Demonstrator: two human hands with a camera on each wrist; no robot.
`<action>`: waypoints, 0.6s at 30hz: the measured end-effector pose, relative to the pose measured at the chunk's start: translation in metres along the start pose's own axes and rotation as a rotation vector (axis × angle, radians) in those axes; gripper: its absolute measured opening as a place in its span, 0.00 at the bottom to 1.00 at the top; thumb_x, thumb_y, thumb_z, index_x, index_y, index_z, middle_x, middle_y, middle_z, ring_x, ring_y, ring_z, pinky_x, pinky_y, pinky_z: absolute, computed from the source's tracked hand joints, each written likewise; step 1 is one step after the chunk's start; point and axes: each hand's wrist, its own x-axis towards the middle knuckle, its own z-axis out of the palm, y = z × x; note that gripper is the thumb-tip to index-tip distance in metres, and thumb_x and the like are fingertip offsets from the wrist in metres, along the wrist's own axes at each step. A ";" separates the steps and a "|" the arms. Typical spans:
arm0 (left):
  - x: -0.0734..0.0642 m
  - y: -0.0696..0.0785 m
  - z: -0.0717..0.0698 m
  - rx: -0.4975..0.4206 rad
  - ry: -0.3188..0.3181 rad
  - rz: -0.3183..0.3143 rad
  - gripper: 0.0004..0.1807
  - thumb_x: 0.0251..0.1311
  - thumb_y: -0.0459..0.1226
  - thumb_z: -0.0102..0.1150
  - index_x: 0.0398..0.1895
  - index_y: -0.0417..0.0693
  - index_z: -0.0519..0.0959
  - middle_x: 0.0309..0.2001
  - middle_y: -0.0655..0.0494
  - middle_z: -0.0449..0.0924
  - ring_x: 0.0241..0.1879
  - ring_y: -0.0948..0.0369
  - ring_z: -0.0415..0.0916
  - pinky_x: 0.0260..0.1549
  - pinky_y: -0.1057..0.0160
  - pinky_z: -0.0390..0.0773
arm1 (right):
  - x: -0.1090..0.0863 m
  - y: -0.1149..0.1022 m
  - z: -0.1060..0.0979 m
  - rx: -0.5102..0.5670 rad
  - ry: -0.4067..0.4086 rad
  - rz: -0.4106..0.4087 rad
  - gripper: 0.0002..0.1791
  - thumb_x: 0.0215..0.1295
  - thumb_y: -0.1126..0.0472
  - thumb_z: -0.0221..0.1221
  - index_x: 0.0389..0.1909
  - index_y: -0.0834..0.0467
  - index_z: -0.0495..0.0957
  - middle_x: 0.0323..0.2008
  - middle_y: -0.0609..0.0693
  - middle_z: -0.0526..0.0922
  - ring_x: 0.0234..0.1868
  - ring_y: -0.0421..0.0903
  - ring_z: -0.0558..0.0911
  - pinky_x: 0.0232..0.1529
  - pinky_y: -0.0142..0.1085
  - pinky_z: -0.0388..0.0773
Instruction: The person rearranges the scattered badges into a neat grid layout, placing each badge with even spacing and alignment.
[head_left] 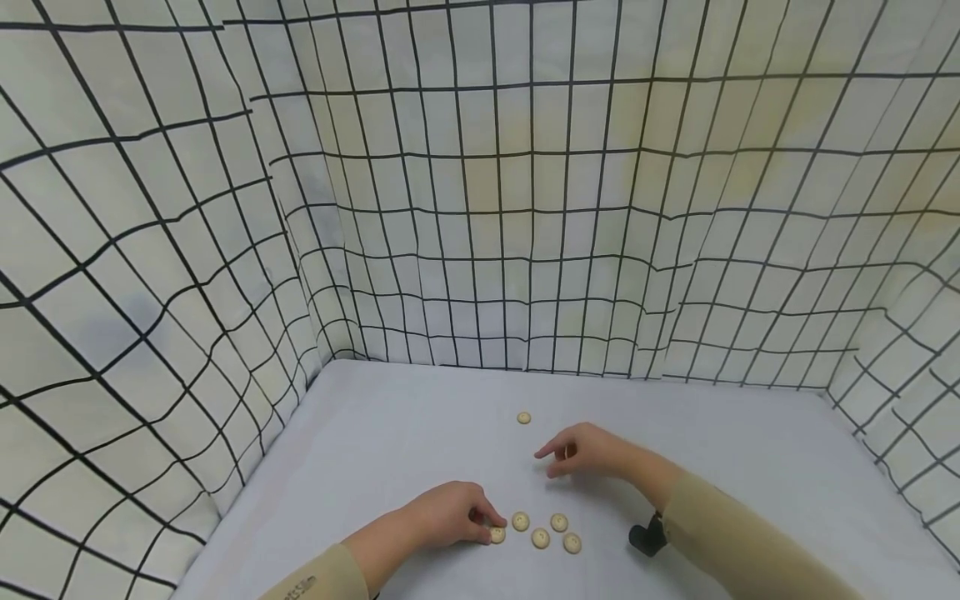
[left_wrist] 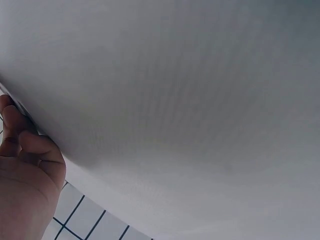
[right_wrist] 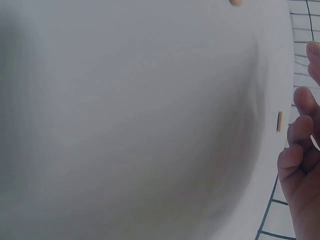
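Observation:
In the head view my left hand (head_left: 452,515) is low on the white table, thumb and forefinger pinching a round cream button (head_left: 497,535) at its edges. Just right of it lie several matching buttons, among them one close by (head_left: 521,522) and one at the right end (head_left: 572,543). My right hand (head_left: 588,451) hovers over the table with its forefinger pointing left, the other fingers loosely bent and nothing held. A lone button (head_left: 524,417) lies beyond it, farther back. The left wrist view catches the left hand (left_wrist: 30,165) at its edge, the button hidden there.
The white table (head_left: 405,408) is bounded by pale walls with a black grid (head_left: 510,192) at the back and both sides. A small black device (head_left: 648,536) hangs at the right wrist, close over the table.

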 end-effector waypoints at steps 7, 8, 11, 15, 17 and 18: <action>0.001 -0.001 0.001 -0.006 0.002 -0.006 0.12 0.54 0.40 0.73 0.43 0.64 0.89 0.28 0.70 0.72 0.29 0.71 0.67 0.33 0.68 0.70 | -0.020 -0.005 0.007 0.047 -0.094 -0.071 0.15 0.57 0.55 0.72 0.47 0.46 0.88 0.27 0.41 0.80 0.29 0.39 0.74 0.33 0.32 0.73; 0.001 -0.001 0.001 -0.006 0.002 -0.006 0.12 0.54 0.40 0.72 0.42 0.64 0.89 0.28 0.70 0.72 0.29 0.71 0.67 0.33 0.68 0.70 | -0.022 -0.006 0.008 0.051 -0.103 -0.083 0.15 0.57 0.55 0.72 0.47 0.46 0.88 0.27 0.40 0.80 0.29 0.38 0.74 0.33 0.31 0.73; 0.001 0.000 0.001 -0.009 0.002 -0.005 0.12 0.54 0.40 0.72 0.43 0.63 0.89 0.28 0.70 0.72 0.29 0.71 0.67 0.33 0.68 0.70 | -0.029 -0.008 0.012 0.058 -0.131 -0.108 0.14 0.57 0.55 0.72 0.46 0.47 0.88 0.26 0.40 0.80 0.28 0.36 0.73 0.32 0.30 0.72; 0.000 0.001 0.000 -0.019 0.007 -0.005 0.12 0.54 0.40 0.72 0.42 0.63 0.89 0.28 0.70 0.72 0.29 0.71 0.68 0.33 0.68 0.70 | -0.039 -0.008 0.016 0.061 -0.160 -0.121 0.13 0.57 0.55 0.72 0.44 0.47 0.88 0.25 0.39 0.79 0.28 0.35 0.72 0.31 0.29 0.71; -0.001 0.002 0.000 -0.023 0.010 -0.006 0.12 0.54 0.40 0.73 0.42 0.62 0.89 0.28 0.70 0.72 0.29 0.71 0.68 0.33 0.68 0.70 | -0.044 -0.007 0.017 0.063 -0.170 -0.125 0.13 0.57 0.55 0.72 0.44 0.46 0.88 0.25 0.38 0.79 0.27 0.34 0.72 0.30 0.28 0.71; -0.001 0.002 0.000 -0.025 0.011 -0.006 0.12 0.54 0.39 0.73 0.42 0.62 0.89 0.28 0.70 0.72 0.29 0.71 0.68 0.33 0.68 0.70 | -0.046 -0.006 0.017 0.062 -0.173 -0.131 0.12 0.57 0.55 0.71 0.44 0.46 0.88 0.25 0.38 0.79 0.27 0.34 0.72 0.30 0.28 0.71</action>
